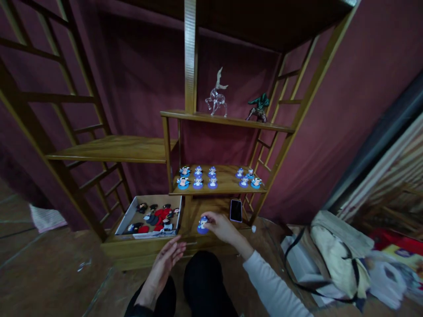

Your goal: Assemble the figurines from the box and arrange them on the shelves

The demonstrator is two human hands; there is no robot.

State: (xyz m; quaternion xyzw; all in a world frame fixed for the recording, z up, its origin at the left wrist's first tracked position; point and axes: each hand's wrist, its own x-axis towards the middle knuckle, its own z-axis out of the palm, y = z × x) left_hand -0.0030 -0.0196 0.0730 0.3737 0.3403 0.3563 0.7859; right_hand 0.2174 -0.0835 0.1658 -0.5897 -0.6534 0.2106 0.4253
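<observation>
My right hand (220,226) pinches a small purple and white figurine (202,225) on a round base, just above the bottom shelf board. Fingers loosely spread, my left hand (167,257) is empty in front of the shelf's lower edge, near the box. A shallow white box (130,218) at the left holds several small red, black and blue figurines (161,216). On the shelf (226,180) above my right hand stand two rows of similar figurines: a group with purple ones (198,182) and blue-based ones (183,182) at the left, another group (243,182) at the right.
A phone (235,210) lies on the bottom board, right of my right hand. Higher up stand a clear glass deer (217,99) and a green figure (259,108). A cream bag (340,246) and plastic bags (385,277) rest on the floor at the right.
</observation>
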